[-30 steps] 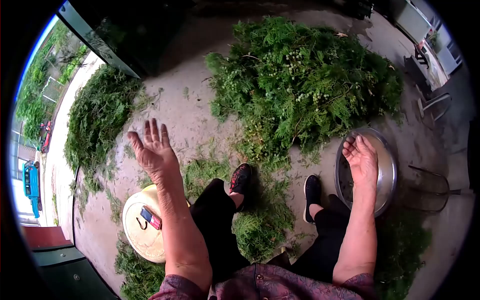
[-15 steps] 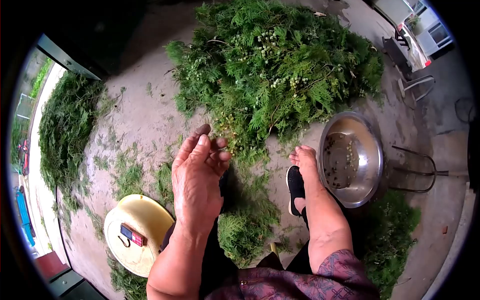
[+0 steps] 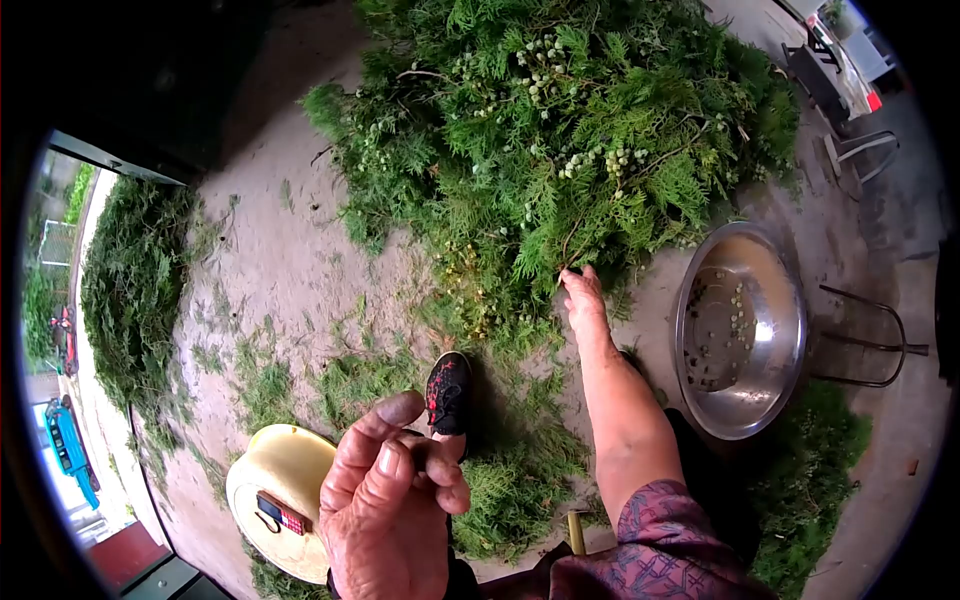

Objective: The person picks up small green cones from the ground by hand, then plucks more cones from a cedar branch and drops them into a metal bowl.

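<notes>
At the near edge of a big heap of green cypress branches (image 3: 520, 160), my right hand (image 3: 586, 300) has its fingertips closed on the brown stem of a branch (image 3: 571, 240). Clusters of pale green cones (image 3: 543, 72) show among the leaves. My left hand (image 3: 395, 505) is low in the middle, palm turned up. Its fingers are loosely bent and apart, with nothing visible in them. To the right of my right arm stands a wide steel basin (image 3: 745, 395) with scattered small cones (image 3: 738, 310) and dark bits inside.
An upturned yellow tub (image 3: 290, 455) at lower left carries a red phone (image 3: 283, 513). Another green pile (image 3: 130, 290) lies along the left edge. Loose sprigs (image 3: 520, 490) cover the floor around my shoe (image 3: 449, 393). A metal-legged frame (image 3: 870, 330) sits right of the basin.
My right hand has reached forward from beside the basin to the heap and taken a branch stem. My left hand has dropped back toward me. The view has shifted.
</notes>
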Action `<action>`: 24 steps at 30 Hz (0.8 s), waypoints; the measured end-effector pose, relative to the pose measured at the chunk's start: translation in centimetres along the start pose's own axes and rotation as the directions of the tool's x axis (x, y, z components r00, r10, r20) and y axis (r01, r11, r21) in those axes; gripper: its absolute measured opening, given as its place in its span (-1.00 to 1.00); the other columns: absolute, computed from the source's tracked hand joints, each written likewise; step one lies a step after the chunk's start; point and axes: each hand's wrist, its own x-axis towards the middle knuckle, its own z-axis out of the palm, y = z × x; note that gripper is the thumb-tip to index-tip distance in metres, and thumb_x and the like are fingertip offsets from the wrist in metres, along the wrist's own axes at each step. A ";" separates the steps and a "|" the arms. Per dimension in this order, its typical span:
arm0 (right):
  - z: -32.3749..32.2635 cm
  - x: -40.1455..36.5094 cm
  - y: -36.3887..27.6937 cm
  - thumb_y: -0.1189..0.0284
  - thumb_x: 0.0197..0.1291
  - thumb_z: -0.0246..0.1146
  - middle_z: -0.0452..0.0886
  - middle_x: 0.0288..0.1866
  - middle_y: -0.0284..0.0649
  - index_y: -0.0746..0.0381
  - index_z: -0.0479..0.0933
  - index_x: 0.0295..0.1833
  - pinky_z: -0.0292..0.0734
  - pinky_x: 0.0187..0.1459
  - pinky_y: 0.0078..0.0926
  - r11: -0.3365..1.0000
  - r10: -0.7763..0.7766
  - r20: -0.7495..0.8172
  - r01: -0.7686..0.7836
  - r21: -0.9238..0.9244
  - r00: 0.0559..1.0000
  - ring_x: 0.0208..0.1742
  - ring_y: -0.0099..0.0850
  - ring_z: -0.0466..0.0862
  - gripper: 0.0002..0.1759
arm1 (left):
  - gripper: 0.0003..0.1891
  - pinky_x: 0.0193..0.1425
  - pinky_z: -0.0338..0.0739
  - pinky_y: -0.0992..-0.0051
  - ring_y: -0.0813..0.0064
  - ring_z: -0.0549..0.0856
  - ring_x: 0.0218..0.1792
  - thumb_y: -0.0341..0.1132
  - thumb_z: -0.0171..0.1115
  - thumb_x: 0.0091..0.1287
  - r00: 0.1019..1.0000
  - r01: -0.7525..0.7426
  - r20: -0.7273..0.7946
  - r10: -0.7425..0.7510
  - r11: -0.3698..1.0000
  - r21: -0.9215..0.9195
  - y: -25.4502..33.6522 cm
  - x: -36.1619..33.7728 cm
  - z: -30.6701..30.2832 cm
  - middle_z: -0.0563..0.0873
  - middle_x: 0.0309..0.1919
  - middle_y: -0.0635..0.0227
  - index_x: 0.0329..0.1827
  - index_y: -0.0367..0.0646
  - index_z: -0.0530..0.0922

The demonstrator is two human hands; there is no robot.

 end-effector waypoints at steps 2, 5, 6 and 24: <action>-0.4 0.1 0.0 0.33 0.09 0.27 0.52 -0.13 -0.22 0.18 0.21 0.15 0.38 -0.08 -0.30 0.996 0.055 0.113 -0.063 0.067 0.992 -0.13 -0.34 0.54 -0.45 | -0.69 -0.40 0.49 0.54 0.50 0.50 -0.58 -0.34 0.11 0.30 1.000 -0.014 -0.021 0.014 1.000 0.007 -0.3 -0.1 0.2 0.59 -0.49 0.30 0.05 -0.31 0.42; -0.4 -2.7 -2.9 0.35 0.14 0.26 0.50 -0.40 -0.32 0.15 0.31 -0.17 0.44 -0.46 -0.45 0.964 0.036 0.214 -0.090 0.249 0.976 -0.45 -0.39 0.57 -0.73 | -0.70 -0.38 0.47 0.59 0.52 0.50 -0.52 -0.36 0.11 0.29 1.000 0.017 0.007 -0.017 1.000 0.007 -0.1 0.0 0.0 0.56 -0.47 0.30 0.04 -0.31 0.43; -0.8 -3.4 -3.3 0.39 0.15 0.25 0.51 -0.40 -0.32 0.18 0.35 -0.19 0.44 -0.51 -0.49 0.948 -0.019 0.257 -0.064 0.312 0.966 -0.46 -0.42 0.56 -0.78 | -0.70 -0.38 0.46 0.61 0.53 0.51 -0.49 -0.36 0.11 0.29 0.999 0.035 0.024 -0.036 0.999 0.008 0.0 0.1 -0.3 0.55 -0.46 0.30 0.04 -0.31 0.43; -7.8 -33.7 -8.4 0.58 0.16 0.18 0.49 -0.41 -0.26 0.23 0.40 -0.23 0.38 -0.51 -0.48 0.927 -0.106 0.478 -0.088 0.365 0.872 -0.48 -0.36 0.52 -0.90 | -0.86 -0.30 0.43 0.57 0.62 0.56 -0.39 -0.28 0.12 0.29 0.988 -0.036 0.153 -0.007 0.962 0.272 -3.5 -0.6 -4.5 0.64 -0.37 0.44 -0.19 -0.12 0.54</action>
